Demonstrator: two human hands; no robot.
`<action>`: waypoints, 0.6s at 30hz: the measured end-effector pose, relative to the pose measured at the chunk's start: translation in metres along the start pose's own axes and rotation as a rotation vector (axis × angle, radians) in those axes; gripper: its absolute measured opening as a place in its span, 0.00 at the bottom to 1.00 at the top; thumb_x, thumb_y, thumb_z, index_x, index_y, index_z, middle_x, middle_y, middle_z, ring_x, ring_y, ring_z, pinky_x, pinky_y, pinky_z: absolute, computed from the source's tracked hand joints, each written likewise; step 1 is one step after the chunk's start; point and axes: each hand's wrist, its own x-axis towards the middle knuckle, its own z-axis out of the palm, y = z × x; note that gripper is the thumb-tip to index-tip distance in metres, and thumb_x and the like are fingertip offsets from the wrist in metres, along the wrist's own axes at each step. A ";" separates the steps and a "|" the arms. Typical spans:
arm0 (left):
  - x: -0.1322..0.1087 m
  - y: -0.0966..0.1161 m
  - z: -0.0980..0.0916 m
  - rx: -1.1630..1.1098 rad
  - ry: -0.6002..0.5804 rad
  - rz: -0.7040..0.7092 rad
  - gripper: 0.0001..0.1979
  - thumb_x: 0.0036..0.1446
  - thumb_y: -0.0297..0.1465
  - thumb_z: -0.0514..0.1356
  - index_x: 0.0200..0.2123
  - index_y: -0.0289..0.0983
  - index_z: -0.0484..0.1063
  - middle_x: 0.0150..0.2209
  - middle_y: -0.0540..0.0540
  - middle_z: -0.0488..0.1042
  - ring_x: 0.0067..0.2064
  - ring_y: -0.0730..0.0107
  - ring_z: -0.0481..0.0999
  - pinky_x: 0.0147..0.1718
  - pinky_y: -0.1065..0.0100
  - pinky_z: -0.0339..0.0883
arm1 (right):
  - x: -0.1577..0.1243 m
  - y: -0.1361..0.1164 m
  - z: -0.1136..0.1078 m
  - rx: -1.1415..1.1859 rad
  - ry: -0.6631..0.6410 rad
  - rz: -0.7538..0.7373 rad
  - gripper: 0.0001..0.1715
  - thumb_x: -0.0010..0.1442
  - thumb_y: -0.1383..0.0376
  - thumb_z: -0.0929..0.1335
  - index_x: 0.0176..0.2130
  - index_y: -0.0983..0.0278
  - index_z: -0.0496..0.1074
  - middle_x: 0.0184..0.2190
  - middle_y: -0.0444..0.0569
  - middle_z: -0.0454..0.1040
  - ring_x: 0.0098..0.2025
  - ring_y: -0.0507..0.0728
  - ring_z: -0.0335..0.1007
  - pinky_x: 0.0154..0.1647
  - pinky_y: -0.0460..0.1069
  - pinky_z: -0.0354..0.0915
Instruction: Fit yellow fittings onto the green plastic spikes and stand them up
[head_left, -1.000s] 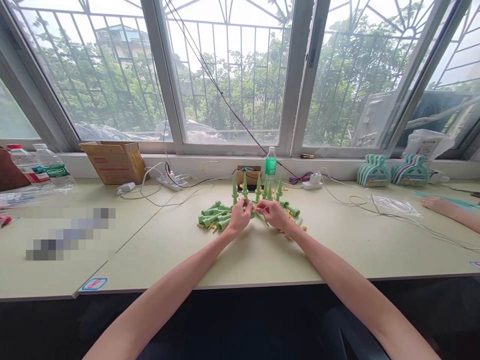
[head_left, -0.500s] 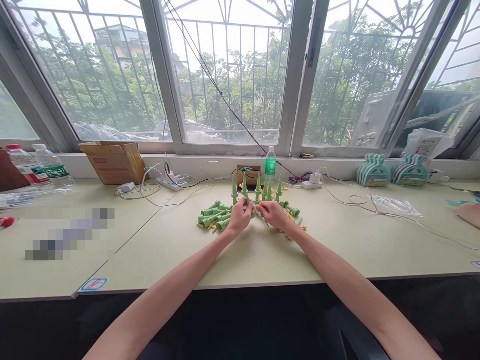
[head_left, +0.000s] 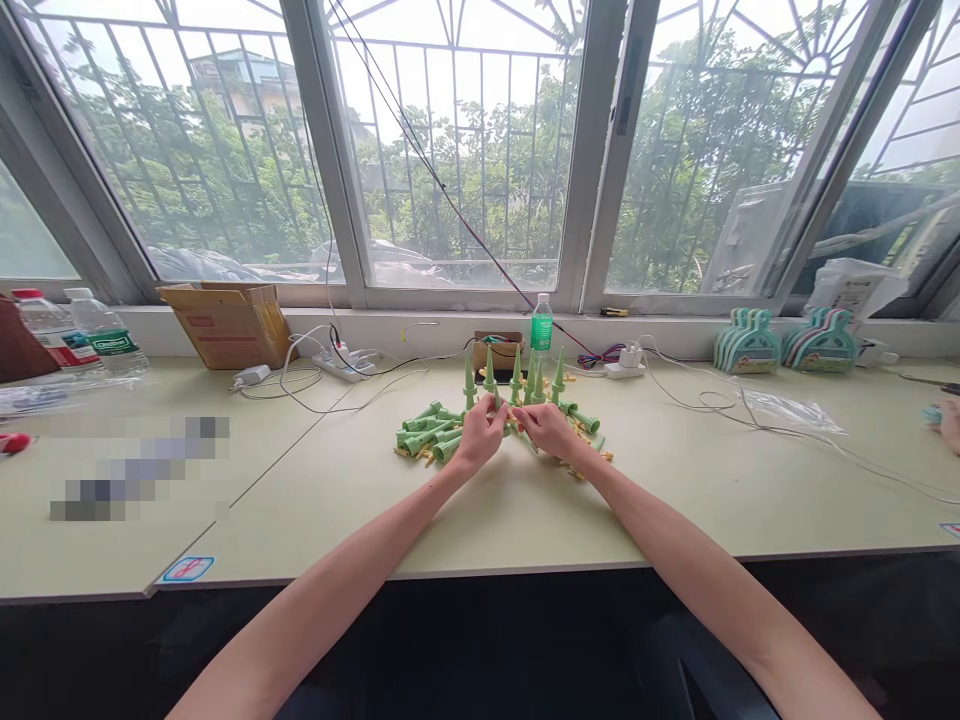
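Grasping green spike (head_left: 496, 397): left hand (head_left: 481, 433), above table (head_left: 315, 530). Right hand (head_left: 549, 430) just beside, pinched closed; cannot tell on what. Behind hands, other green spikes (head_left: 516, 376) stand upright. Green tubes (head_left: 424, 437) lie near left hand, yellow pieces (head_left: 606, 457) near right.

Super bright daylight coming through the far windows (head_left: 465, 170), with the sky (head_left: 466, 90) basically blown out. Table's (head_left: 750, 480) evenly lit, shadows soft. Wide-angle stretch slants the outer frames (head_left: 79, 200); left patch (head_left: 142, 470) is pixelated.
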 end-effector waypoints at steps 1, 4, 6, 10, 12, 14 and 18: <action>0.000 0.000 0.000 0.002 0.000 0.006 0.12 0.57 0.40 0.55 0.29 0.37 0.63 0.30 0.48 0.70 0.29 0.72 0.70 0.25 0.71 0.60 | 0.000 0.000 0.000 -0.005 0.004 0.004 0.32 0.66 0.50 0.56 0.21 0.65 0.66 0.17 0.44 0.66 0.21 0.50 0.57 0.26 0.46 0.53; 0.001 -0.001 0.001 0.006 0.015 0.005 0.12 0.58 0.40 0.55 0.29 0.37 0.64 0.30 0.47 0.71 0.30 0.72 0.70 0.26 0.71 0.61 | 0.001 0.001 0.001 -0.026 0.029 0.007 0.31 0.67 0.50 0.55 0.21 0.65 0.66 0.18 0.44 0.67 0.21 0.50 0.57 0.26 0.46 0.53; 0.002 -0.002 0.000 0.010 0.049 -0.006 0.11 0.58 0.39 0.55 0.30 0.37 0.65 0.29 0.47 0.71 0.30 0.71 0.70 0.27 0.70 0.63 | 0.001 0.001 0.001 -0.045 0.060 0.009 0.29 0.67 0.51 0.56 0.23 0.65 0.66 0.19 0.44 0.67 0.22 0.50 0.57 0.26 0.46 0.53; 0.005 -0.004 -0.001 0.032 0.120 -0.033 0.10 0.57 0.38 0.54 0.31 0.37 0.66 0.29 0.47 0.72 0.30 0.70 0.70 0.28 0.70 0.63 | 0.000 0.000 -0.001 -0.022 0.084 0.011 0.19 0.64 0.53 0.62 0.32 0.64 0.69 0.22 0.44 0.70 0.23 0.51 0.61 0.27 0.46 0.56; 0.005 -0.004 -0.002 0.043 0.129 -0.047 0.09 0.57 0.37 0.54 0.31 0.37 0.66 0.29 0.47 0.72 0.30 0.71 0.70 0.28 0.70 0.63 | 0.000 0.000 -0.001 0.006 0.075 -0.010 0.15 0.62 0.55 0.64 0.36 0.64 0.70 0.25 0.45 0.73 0.24 0.51 0.62 0.28 0.46 0.58; 0.005 -0.004 -0.002 0.047 0.124 -0.056 0.09 0.57 0.37 0.54 0.31 0.37 0.66 0.29 0.48 0.71 0.29 0.72 0.69 0.27 0.71 0.62 | 0.000 0.000 -0.001 0.022 0.064 -0.029 0.13 0.61 0.56 0.65 0.35 0.64 0.69 0.27 0.46 0.73 0.25 0.51 0.62 0.29 0.46 0.58; 0.003 -0.002 -0.002 0.040 0.092 -0.047 0.10 0.57 0.37 0.54 0.29 0.37 0.65 0.27 0.49 0.69 0.26 0.74 0.67 0.24 0.72 0.60 | 0.000 0.002 0.001 0.024 0.051 -0.051 0.14 0.61 0.58 0.64 0.29 0.64 0.67 0.24 0.45 0.70 0.24 0.50 0.59 0.28 0.46 0.56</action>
